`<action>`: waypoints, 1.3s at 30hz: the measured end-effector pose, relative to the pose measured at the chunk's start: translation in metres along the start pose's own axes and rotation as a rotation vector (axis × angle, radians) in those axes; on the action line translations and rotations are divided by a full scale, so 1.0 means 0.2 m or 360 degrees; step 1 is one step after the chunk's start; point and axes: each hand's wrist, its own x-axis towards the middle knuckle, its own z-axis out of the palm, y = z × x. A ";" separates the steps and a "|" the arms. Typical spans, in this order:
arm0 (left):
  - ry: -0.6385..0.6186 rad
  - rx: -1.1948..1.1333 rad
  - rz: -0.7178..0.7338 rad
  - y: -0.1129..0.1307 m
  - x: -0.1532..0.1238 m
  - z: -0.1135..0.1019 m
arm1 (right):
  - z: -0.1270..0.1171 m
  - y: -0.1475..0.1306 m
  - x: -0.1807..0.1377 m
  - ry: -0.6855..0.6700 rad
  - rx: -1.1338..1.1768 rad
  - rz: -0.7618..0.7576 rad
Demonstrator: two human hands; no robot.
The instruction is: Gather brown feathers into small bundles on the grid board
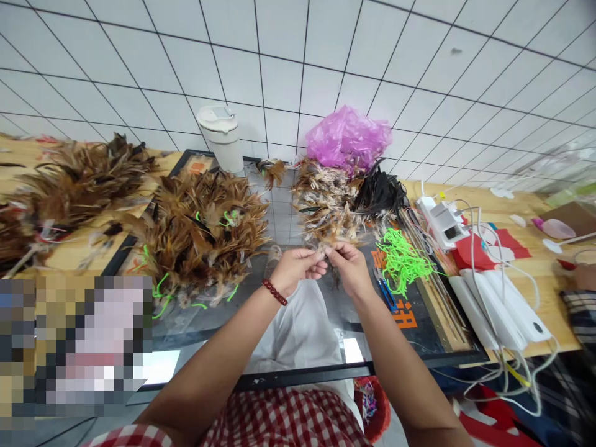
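My left hand (298, 268), with a dark red bead bracelet on the wrist, and my right hand (352, 268) meet fingertip to fingertip above the dark tabletop. Both are closed in a pinch on feathers (334, 278), small and partly hidden by the fingers. Just beyond them spreads a heap of speckled tan and white feathers (321, 205), with black feathers (380, 194) at its right. A large pile of brown feathers (205, 223), with bits of green cord in it, lies left of my hands. Bright green cords (404, 261) are bunched to the right, beside blue-handled snips (387, 295).
A white lidded cup (224, 139) and a pink plastic bag (349, 138) stand against the tiled wall. More brown feathers (84, 180) lie far left. A power strip (442, 223), cables and a white device (505, 310) sit right. Below the edge is a red basket (379, 410).
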 end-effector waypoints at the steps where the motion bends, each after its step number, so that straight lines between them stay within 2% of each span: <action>1: -0.0029 0.0029 0.0007 0.00 0.00 0.00 | 0.00 0.00 0.00 -0.0010 -0.0007 -0.0004; 6: -0.0064 0.0068 0.0082 -0.01 0.01 -0.01 | 0.01 0.00 0.00 -0.0047 -0.0029 0.0000; 11: 0.0039 -0.0133 0.0159 -0.01 0.02 -0.02 | 0.00 -0.03 -0.01 -0.0099 -0.0106 0.0090; 17: 0.0109 -0.0237 0.0234 0.01 0.02 -0.02 | -0.02 0.00 0.00 -0.0159 -0.0345 0.0072; 20: 0.0136 -0.0225 0.0238 0.02 0.03 -0.03 | -0.04 0.02 0.01 -0.0141 -0.0555 -0.0052; 25: 0.0309 -0.0052 0.0322 0.03 0.03 -0.04 | -0.07 -0.01 0.00 -0.0075 -0.0982 -0.0448; 29: 0.0247 0.0369 0.0376 0.02 0.03 -0.03 | -0.06 -0.03 -0.01 -0.0171 -0.1373 -0.0778; 34: 0.0120 0.0775 0.0380 -0.02 0.03 -0.03 | -0.05 0.00 -0.01 -0.0199 -0.1629 -0.0911; 36: 0.0076 0.0766 0.0345 -0.02 0.03 -0.03 | -0.05 0.00 -0.01 -0.0158 -0.1552 -0.0912; 39: -0.0002 0.0329 0.0168 -0.01 0.02 -0.03 | -0.06 -0.01 -0.01 0.0075 -0.1305 -0.0888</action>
